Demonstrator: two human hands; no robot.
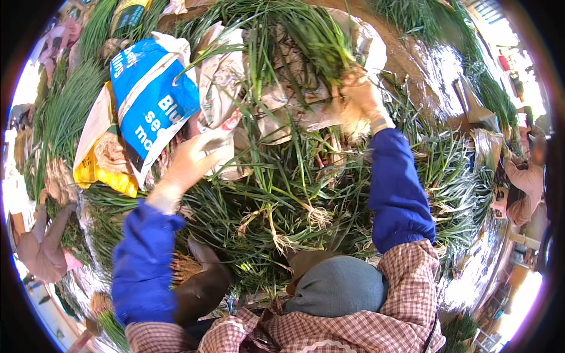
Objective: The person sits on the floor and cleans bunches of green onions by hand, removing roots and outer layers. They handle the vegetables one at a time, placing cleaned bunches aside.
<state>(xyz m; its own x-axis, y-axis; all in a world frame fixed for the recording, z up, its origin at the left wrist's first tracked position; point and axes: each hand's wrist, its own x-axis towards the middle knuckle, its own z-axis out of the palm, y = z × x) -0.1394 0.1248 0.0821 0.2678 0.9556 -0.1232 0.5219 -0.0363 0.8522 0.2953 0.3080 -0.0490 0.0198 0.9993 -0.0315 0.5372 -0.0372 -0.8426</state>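
Note:
My right hand (359, 95) grips a bunch of spring onions (320, 42) near its root end; the long green leaves fan out to the upper left and are partly blurred. My left hand (192, 161) hangs with its fingers apart beside the lower right corner of a blue printed sack (154, 97); whether it touches the sack is unclear. Under and between both hands lies a crumpled whitish woven sack (273, 123). Loose spring onions (282, 198) with pale roots cover the ground in front of my knees.
Rooted bundles (62, 176) of green onions stand at the left, and more onion plants (446, 185) lie at the right. A yellow and white sack (106, 163) is beneath the blue one. One person (44, 251) sits at the far left, another (525, 185) at the far right.

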